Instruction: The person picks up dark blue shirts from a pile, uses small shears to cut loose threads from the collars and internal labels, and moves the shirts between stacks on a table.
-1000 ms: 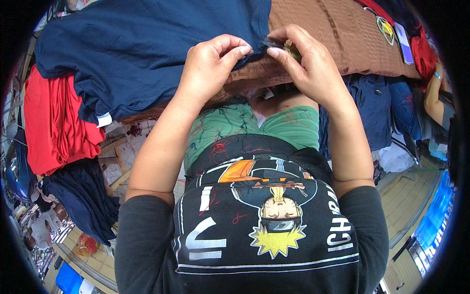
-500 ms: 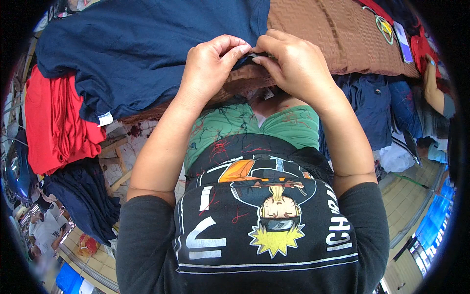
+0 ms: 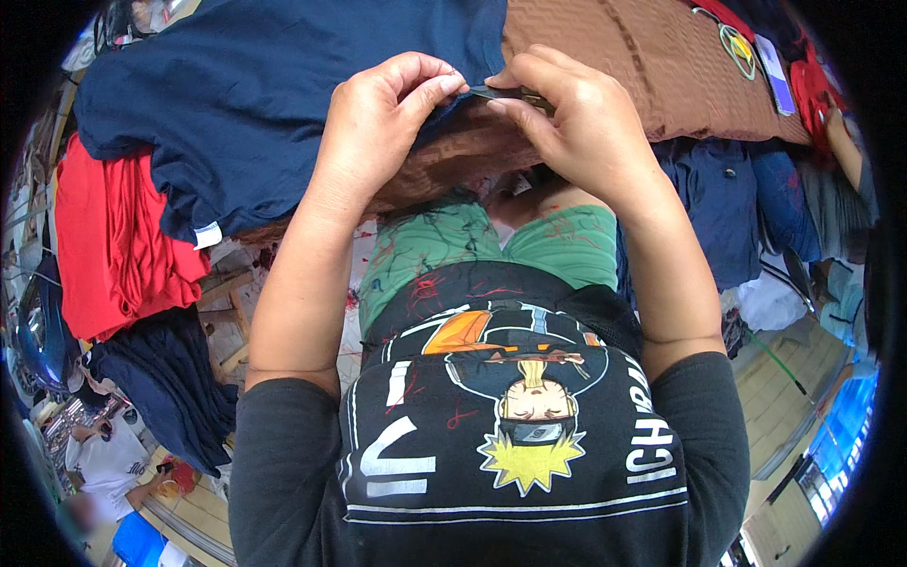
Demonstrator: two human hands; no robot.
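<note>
A navy blue garment (image 3: pixel 255 104) lies spread over a brown patterned cloth (image 3: pixel 614 76) in front of me. My left hand (image 3: pixel 373 128) is closed in a pinch at the garment's near right edge; whether cloth or a thread sits between its fingertips is too small to tell. Between the thumb and fingers of my right hand (image 3: pixel 586 118) is a small dark pair of thread snips (image 3: pixel 508 93). Their pointed tip reaches toward the left fingertips, beside the hem. The right palm hides part of the snips.
Folded red cloth (image 3: pixel 118 246) and dark navy cloth (image 3: pixel 170 378) hang at the left. More navy garments (image 3: pixel 713 213) hang at the right. A light green cord (image 3: pixel 740 52) and a purple-and-white box (image 3: pixel 777 80) lie far right. Another person's arm (image 3: pixel 841 142) shows beyond.
My hands have drawn slightly apart, the left moving a little left. More of the snips now shows between them.
</note>
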